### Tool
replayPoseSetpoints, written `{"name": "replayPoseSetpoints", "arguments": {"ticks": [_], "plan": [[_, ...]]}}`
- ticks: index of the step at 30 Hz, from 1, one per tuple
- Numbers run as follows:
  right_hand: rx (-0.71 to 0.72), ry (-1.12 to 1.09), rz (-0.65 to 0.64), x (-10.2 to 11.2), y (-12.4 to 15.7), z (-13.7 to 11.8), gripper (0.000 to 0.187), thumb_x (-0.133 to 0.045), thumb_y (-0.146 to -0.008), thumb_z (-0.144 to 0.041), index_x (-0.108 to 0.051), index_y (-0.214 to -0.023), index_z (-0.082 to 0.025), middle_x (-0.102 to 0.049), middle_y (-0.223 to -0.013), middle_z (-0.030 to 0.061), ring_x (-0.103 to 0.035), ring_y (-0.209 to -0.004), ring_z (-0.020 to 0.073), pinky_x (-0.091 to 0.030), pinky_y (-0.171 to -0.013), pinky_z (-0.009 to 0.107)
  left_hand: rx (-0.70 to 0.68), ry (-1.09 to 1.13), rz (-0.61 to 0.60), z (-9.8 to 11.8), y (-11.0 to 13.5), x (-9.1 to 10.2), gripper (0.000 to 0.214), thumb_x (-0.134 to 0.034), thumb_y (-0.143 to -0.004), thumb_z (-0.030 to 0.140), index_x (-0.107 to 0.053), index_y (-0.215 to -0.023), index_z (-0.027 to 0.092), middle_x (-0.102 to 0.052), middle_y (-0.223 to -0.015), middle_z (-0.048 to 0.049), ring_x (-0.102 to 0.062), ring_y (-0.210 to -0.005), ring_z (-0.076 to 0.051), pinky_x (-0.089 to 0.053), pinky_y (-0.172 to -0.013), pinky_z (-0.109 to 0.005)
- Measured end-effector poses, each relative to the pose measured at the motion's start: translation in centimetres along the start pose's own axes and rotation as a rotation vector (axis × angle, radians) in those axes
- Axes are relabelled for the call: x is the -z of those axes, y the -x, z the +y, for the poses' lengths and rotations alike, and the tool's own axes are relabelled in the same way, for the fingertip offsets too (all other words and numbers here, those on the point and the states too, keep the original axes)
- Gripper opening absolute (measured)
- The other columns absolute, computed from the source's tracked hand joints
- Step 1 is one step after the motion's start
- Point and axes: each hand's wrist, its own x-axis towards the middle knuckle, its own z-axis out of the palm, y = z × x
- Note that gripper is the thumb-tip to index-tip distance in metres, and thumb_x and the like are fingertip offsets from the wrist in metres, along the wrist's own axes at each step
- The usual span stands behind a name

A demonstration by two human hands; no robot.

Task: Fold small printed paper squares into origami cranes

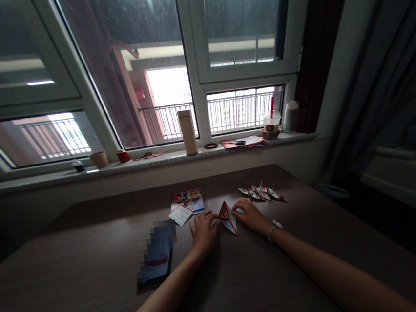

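Between my two hands stands a folded paper piece (229,218), pointed at top and bottom, printed in red, white and dark colours. My left hand (205,231) pinches its left edge between thumb and fingers. On the other side, my right hand (249,215) grips the right edge with bent fingers; a bracelet circles that wrist. Behind the right hand lies a cluster of several folded paper pieces (261,191) with pointed ends. Left of the paper, a square white sheet (181,215) rests partly over a printed colourful sheet (194,200).
A phone (156,254), partly pixelated, lies left of my left arm on the dark wooden table (75,267). Along the windowsill stand a beige flask (187,133), a paper cup (99,159), scissors (241,142) on papers, a drink cup with red straw (271,120) and a grey bottle (291,117).
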Motion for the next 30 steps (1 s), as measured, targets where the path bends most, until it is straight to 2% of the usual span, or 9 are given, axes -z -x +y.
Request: {"name": "replayPoseSetpoints", "arguments": {"ticks": [14, 30], "plan": [[0.099, -0.049, -0.053, -0.17, 0.18, -0.12, 0.011, -0.061, -0.086, -0.029, -0.070, -0.088, -0.023, -0.067, -0.098, 0.0045, -0.051, -0.107, 0.0233, -0.033, -0.099, 0.037, 0.008, -0.001, 0.011, 0.20, -0.16, 0.10, 0.019, -0.061, -0.084, 0.031, -0.073, -0.099, 0.028, -0.060, -0.130, -0.0046, -0.046, -0.127, -0.027, -0.022, -0.112, -0.049], [0.112, -0.052, -0.082, -0.38, 0.11, -0.24, 0.007, -0.065, -0.084, -0.024, -0.070, -0.088, -0.023, -0.067, -0.099, 0.0034, -0.051, -0.107, 0.0232, -0.032, -0.098, 0.038, 0.011, -0.052, -0.010, -0.05, -0.61, -0.45, 0.014, -0.067, -0.080, 0.037, -0.070, -0.088, 0.026, -0.059, -0.131, -0.0037, -0.045, -0.127, -0.027, -0.018, -0.112, -0.052]]}}
